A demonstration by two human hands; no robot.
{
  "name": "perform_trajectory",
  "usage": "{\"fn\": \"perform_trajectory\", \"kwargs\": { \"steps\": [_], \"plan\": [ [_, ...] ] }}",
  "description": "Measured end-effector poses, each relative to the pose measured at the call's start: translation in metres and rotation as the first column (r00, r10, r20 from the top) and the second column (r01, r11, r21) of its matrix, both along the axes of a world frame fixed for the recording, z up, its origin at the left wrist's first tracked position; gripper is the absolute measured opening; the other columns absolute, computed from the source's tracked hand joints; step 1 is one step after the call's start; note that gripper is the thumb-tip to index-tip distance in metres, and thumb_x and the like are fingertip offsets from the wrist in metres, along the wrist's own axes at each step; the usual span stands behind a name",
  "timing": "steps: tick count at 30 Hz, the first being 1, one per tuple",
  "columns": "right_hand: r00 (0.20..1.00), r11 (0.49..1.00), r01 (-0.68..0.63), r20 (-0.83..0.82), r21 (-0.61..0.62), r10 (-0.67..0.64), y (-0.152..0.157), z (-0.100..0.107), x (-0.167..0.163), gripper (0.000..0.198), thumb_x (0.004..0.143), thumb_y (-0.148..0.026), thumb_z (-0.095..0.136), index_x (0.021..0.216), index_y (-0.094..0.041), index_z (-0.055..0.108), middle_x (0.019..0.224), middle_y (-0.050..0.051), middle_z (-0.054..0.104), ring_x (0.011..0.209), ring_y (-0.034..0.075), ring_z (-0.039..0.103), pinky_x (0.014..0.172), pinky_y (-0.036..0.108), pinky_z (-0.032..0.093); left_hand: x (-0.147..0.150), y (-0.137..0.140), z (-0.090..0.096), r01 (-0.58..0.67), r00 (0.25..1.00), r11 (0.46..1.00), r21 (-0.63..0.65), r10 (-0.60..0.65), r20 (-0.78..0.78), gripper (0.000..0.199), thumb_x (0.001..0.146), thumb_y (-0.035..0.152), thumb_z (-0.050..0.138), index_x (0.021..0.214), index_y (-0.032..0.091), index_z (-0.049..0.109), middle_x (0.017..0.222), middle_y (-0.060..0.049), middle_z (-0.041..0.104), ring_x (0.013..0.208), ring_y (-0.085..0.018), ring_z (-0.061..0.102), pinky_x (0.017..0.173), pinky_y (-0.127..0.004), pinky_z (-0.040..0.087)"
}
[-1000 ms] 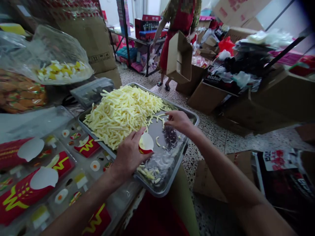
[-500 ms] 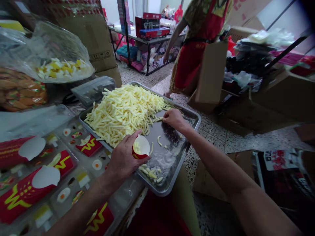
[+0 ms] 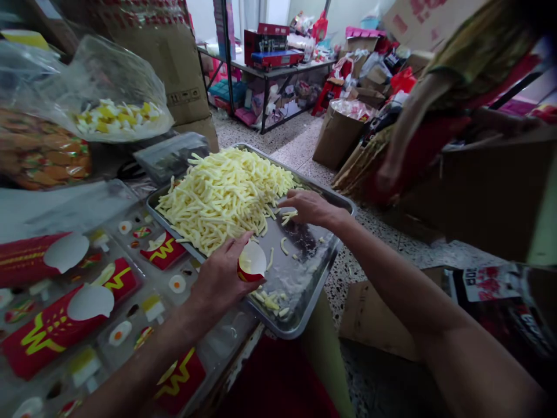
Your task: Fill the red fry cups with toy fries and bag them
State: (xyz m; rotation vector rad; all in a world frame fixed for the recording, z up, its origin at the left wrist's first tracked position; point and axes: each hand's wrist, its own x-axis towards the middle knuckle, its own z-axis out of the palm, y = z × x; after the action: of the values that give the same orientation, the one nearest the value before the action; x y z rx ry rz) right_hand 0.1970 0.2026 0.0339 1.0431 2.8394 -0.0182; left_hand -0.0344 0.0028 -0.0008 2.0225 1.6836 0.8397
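My left hand [image 3: 224, 271] is wrapped round a small red fries carton [image 3: 252, 261] with a white inside, held upright over the near left edge of a metal tray [image 3: 324, 281]. A large heap of pale yellow fries [image 3: 226, 197] fills the tray's far left part. My right hand [image 3: 311, 207] is over the tray at the heap's right edge, its fingers stretched out and apart. Several loose fries [image 3: 289, 217] lie just below those fingertips. More short pieces [image 3: 272, 301] lie in the tray's near corner, beside white powder.
Red cartons [image 3: 65, 319] lie on a plastic-covered table at left. Behind them are a clear bag of yellow and white pieces [image 3: 115, 119] and a bag of orange pieces [image 3: 39, 151]. Another person [image 3: 461, 87] bends by cardboard boxes [image 3: 491, 197] at right.
My right hand has opened from its pinch on the fries and shifted slightly left and up. My left hand keeps the carton. The other person has moved right and bent down.
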Motion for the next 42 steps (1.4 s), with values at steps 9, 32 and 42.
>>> {"fn": "perform_trajectory", "kwargs": {
  "steps": [9,32,42],
  "plan": [
    [0.996,0.969,0.087,0.051,-0.232,-0.077,0.023,-0.001,0.008,0.025,0.068,-0.006,0.070,0.086,-0.020,0.079,0.075,0.001,0.071,0.071,0.015,0.055,0.067,0.028,0.038,0.004,0.010,0.001,0.030,1.000,1.000,0.001,-0.030,0.008,0.089,0.067,0.043,0.086,0.144,0.022,0.048,0.136,-0.010,0.062,0.121,-0.029,0.062,0.103,-0.040,0.050],
    [0.673,0.854,0.429,-0.525,-0.296,-0.520,-0.158,0.008,-0.066,0.010,0.077,-0.023,0.065,0.074,-0.018,0.072,0.074,0.006,0.071,0.068,0.017,0.061,0.060,0.026,0.039,0.050,-0.002,0.005,-0.265,0.962,0.949,0.168,0.273,-0.024,0.062,0.078,0.019,0.068,0.138,0.015,0.052,0.120,-0.013,0.065,0.113,-0.030,0.062,0.100,-0.040,0.049],
    [0.932,0.910,0.058,-0.305,-0.411,-0.197,-0.169,0.041,-0.084,0.029,0.087,-0.028,0.058,0.066,-0.013,0.073,0.057,-0.002,0.055,0.054,0.007,0.040,0.054,0.026,0.024,0.022,-0.042,0.012,-0.319,0.943,0.929,0.188,0.331,-0.040,0.078,0.069,0.022,0.077,0.142,0.012,0.049,0.123,-0.015,0.065,0.114,-0.031,0.062,0.101,-0.041,0.049]
  ]
}}
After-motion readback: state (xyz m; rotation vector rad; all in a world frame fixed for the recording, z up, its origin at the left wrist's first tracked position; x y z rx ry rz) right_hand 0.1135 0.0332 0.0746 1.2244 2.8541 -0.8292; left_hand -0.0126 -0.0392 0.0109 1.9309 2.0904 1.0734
